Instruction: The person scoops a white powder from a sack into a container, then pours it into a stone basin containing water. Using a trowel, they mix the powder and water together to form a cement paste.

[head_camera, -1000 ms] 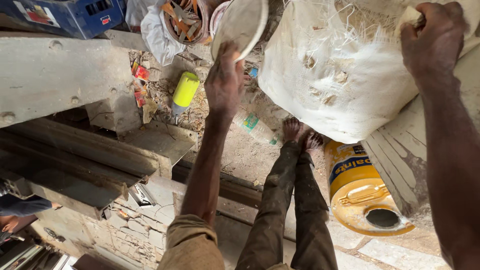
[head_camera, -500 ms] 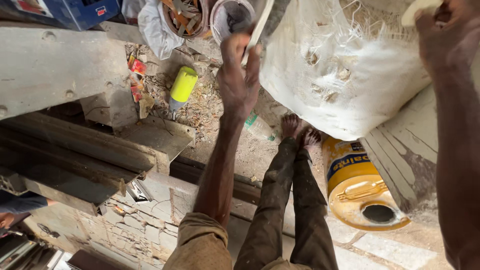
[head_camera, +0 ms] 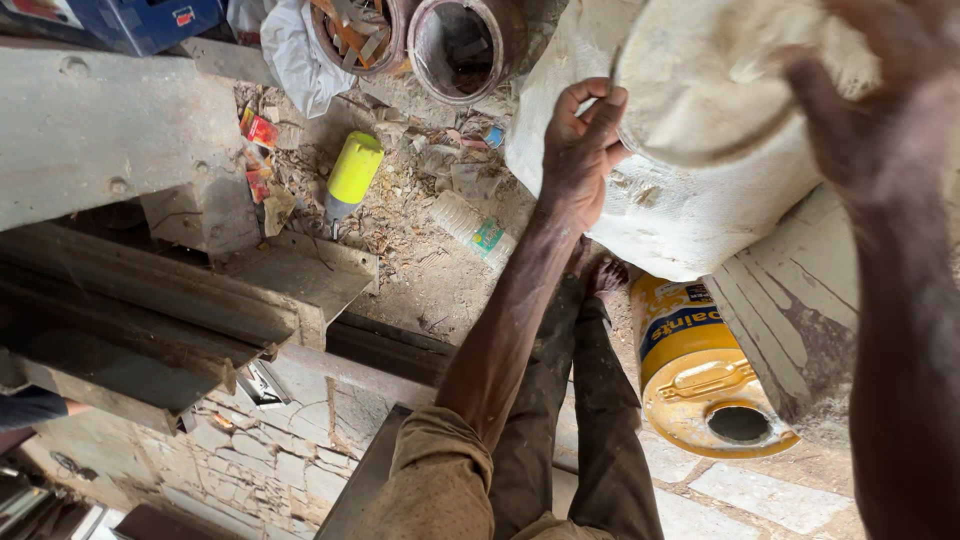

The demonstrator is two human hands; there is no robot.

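White dusty sack (head_camera: pixel 690 215) sits right against my left hand (head_camera: pixel 580 150), fingers pinching its edge; my right hand (head_camera: pixel 870 110) (blurred) clutches the pale round lid (head_camera: pixel 700 90) just above it.

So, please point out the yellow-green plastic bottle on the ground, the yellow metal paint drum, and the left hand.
yellow-green plastic bottle (head_camera: pixel 354 170), head view, middle of body.
yellow metal paint drum (head_camera: pixel 676 335), head view, side wall.
left hand (head_camera: pixel 580 150), head view, back of hand.
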